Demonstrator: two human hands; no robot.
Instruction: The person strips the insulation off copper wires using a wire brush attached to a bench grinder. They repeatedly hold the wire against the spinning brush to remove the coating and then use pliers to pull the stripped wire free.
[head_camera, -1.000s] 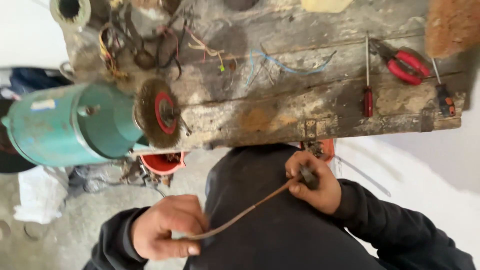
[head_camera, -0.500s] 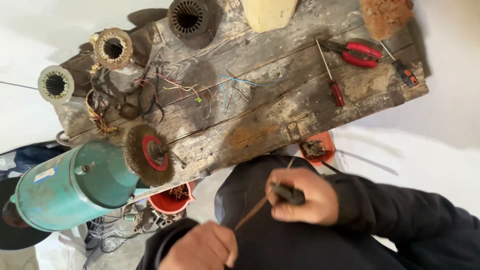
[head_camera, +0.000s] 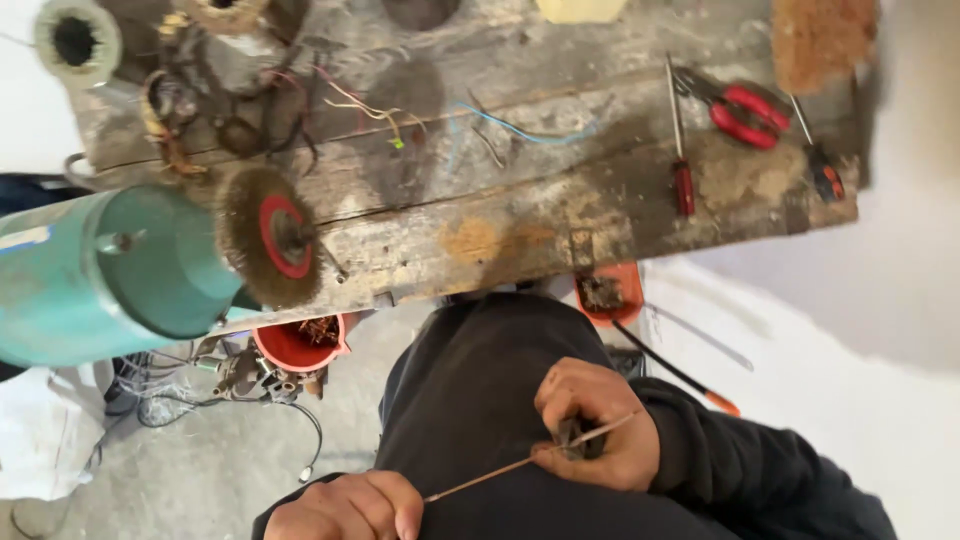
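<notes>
Rough grey planks make up the workbench (head_camera: 520, 230), scarred and stained, with concrete floor below it. Left of the bench's near edge sits a teal motor (head_camera: 100, 275), its wire brush wheel (head_camera: 268, 237) facing out over the edge — probably so work can be brought to it freely. Below the bench, the left hand (head_camera: 345, 508) has its fingers curled shut around one end of a thin copper-coloured rod (head_camera: 520, 458). The rod runs up to the right hand (head_camera: 595, 425), whose fingers are pressed tight on a small dark tool at its other end — seemingly drawing it taut. Farther right on the bench lie a screwdriver (head_camera: 680, 140) and red-handled pliers (head_camera: 740, 108).
</notes>
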